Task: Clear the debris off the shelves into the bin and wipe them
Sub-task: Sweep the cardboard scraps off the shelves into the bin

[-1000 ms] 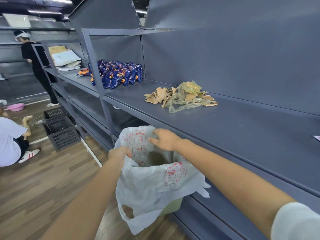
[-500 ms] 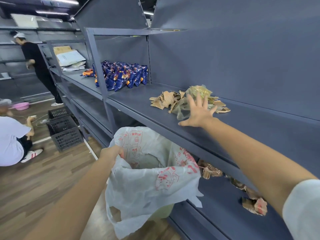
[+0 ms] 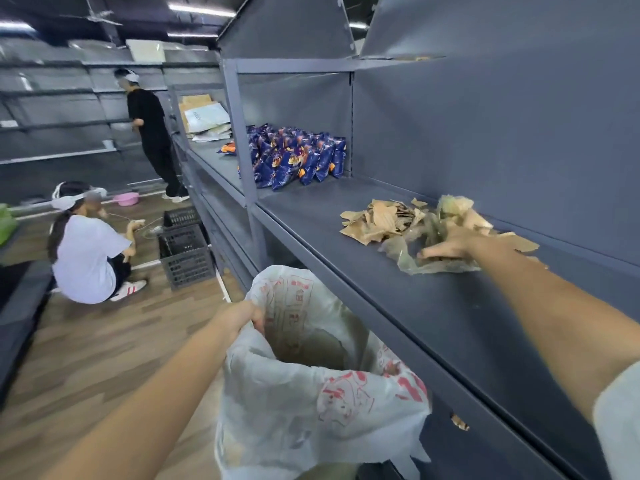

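A pile of debris [image 3: 388, 221], torn brown cardboard scraps and crumpled clear plastic, lies on the grey shelf [image 3: 398, 299] near its back wall. My right hand [image 3: 446, 245] rests on the plastic part of the pile, fingers pointing left; motion blur hides whether they curl round it. The bin [image 3: 311, 386], lined with a white plastic bag printed in red, stands on the floor under the shelf's front edge. My left hand [image 3: 242, 315] grips the bag's left rim and holds it open.
Blue snack packets [image 3: 294, 159] stand further left on the same shelf behind an upright post [image 3: 239, 133]. A scrap [image 3: 460, 422] lies on the lower shelf. One person crouches [image 3: 86, 258] on the wooden floor by black crates [image 3: 185, 252]; another stands [image 3: 152, 133] at the far shelves.
My right hand went from the bag's rim up onto the shelf and then onto the debris pile. My left hand kept its grip on the bag. The view shifted right.
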{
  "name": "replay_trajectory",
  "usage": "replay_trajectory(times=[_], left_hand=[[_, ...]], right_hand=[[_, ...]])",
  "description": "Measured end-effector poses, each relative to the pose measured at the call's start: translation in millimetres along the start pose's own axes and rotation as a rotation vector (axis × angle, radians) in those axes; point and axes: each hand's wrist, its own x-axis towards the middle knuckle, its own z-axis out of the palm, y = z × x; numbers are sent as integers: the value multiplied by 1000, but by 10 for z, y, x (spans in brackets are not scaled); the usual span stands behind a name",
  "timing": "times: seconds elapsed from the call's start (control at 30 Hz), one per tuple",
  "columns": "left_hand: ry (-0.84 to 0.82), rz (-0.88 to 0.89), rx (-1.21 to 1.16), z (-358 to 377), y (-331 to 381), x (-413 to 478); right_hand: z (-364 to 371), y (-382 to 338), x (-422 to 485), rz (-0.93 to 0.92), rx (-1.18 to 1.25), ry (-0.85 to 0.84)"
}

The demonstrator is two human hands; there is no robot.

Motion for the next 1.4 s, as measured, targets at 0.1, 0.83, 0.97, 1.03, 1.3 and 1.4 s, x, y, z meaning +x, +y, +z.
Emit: replay_trajectory(times=[0.1,0.83,0.97,1.03,1.3,1.4], left_hand=[[-84,2,63,-15,35,-39],[-75,70,-72,-122,-143,-58],[-89,72,-46,-151,-123,-92],[-100,80,-59,-162,-118,-105],[-95,89,-62,-158,-110,-120],[-82,90,-49,-155,-101,-142]], right_hand=[[-25,-35,-74,-12,-13,42],[387,-1064,-1567,-216,-237,163],[443,-1211,-1732,-200,-409,196],[492,-1293,-1811,-196,-526,205],[619,-1673,-2051,-290,-860,230],[675,-1777,-2073,-321,-849,229]])
